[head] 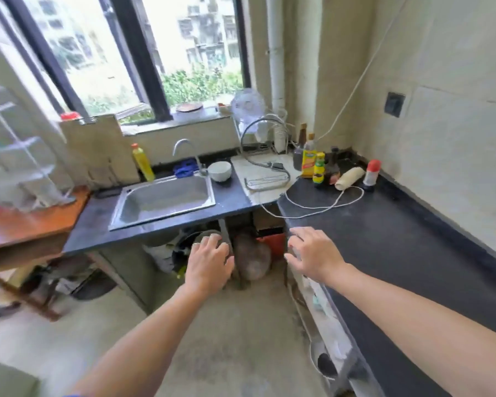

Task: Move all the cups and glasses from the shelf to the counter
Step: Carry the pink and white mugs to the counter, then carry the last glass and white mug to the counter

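My left hand (208,263) and my right hand (312,253) are stretched out in front of me, both empty with fingers apart. The left one hovers over the floor below the sink counter. The right one hangs at the near edge of the dark counter (398,253) on the right. A clear tiered shelf (20,156) stands blurred on the wooden table (32,224) at the far left; I cannot make out cups or glasses on it. A white bowl (219,171) sits next to the sink (163,200).
Bottles (309,161), a shaker (371,174), a roll (350,177) and a white cord (321,206) crowd the counter's far corner. A tap (188,153), a yellow bottle (143,164) and a cutting board (98,150) stand behind the sink. Pots lie under the counter.
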Demonstrator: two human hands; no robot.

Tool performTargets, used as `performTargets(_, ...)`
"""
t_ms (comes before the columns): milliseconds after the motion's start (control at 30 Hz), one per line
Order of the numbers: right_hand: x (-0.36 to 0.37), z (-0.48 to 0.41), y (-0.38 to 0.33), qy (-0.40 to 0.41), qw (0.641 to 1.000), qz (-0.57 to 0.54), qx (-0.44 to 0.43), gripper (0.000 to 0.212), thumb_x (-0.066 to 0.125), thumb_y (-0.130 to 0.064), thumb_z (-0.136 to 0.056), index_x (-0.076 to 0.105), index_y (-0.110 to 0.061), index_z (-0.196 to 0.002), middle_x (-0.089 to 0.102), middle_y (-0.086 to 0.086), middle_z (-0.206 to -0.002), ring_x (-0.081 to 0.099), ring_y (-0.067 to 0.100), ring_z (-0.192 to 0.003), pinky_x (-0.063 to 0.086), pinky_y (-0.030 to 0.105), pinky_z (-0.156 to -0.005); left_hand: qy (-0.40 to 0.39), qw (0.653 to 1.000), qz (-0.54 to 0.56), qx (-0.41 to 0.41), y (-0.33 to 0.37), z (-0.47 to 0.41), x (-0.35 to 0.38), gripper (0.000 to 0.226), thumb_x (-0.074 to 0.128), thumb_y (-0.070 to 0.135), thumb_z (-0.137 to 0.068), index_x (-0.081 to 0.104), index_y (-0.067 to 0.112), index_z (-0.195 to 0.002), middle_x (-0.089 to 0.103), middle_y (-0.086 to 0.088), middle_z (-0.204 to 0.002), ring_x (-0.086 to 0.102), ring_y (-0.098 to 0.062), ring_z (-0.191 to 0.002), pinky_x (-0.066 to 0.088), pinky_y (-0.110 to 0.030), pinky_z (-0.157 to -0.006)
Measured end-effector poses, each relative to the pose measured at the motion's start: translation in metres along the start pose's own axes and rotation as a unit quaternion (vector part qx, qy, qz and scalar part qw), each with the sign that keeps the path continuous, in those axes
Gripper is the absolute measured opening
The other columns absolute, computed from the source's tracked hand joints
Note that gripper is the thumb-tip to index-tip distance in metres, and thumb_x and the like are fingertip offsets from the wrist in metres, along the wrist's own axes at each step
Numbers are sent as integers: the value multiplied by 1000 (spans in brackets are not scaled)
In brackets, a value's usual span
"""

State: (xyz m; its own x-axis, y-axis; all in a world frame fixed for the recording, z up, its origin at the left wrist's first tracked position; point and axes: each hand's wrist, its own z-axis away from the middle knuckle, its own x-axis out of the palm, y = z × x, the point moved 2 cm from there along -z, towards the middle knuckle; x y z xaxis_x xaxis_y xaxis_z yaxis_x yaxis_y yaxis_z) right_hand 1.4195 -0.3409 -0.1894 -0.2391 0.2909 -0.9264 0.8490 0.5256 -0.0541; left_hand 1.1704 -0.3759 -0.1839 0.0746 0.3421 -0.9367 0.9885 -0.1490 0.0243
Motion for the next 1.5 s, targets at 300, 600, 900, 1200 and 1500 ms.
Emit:
performTargets(300,26,-117,-219,36,975,-26,-217,29,63,-41,-74,67,-14,-85,66,10,-110,60,31,-103,49,43,-89,17,985,-107,-136,-189,115,-65,24,71,31,-68,64,13,-80,62,-14,-109,57,-32,-96,48,-43,-75)
performTargets(600,61,-188,-412,61,939,-76,-330,29,71,-39,-72,69,-12,-83,67,10,-108,59,34,-109,48,45,-89,8,955,-175,-239,-350,204,-106,21,65,34,-73,63,15,-82,58,-10,-107,53,-29,-100,44,-43,-81)
performTargets(900,118,-291,-523,62,910,-87,-401,31,67,-41,-76,70,-13,-88,66,9,-112,55,32,-115,45,47,-94,-6,935,-193,-298,-476,209,-97,22,60,34,-72,62,15,-82,59,-8,-103,53,-29,-96,44,-42,-82)
performTargets(1200,185,-447,-601,36,914,-86,-394,34,64,-43,-77,70,-14,-94,65,9,-115,54,31,-116,43,45,-95,9,914,-190,-359,-617,153,-98,19,67,32,-67,64,18,-79,61,-6,-97,57,-27,-92,47,-41,-79)
performTargets(1500,253,-551,-698,23,916,-98,-389,30,67,-40,-77,67,-14,-90,66,9,-112,57,29,-109,47,43,-89,-4,908,-167,-385,-769,138,-76,20,56,34,-70,65,18,-78,62,-7,-97,57,-28,-93,46,-42,-79)
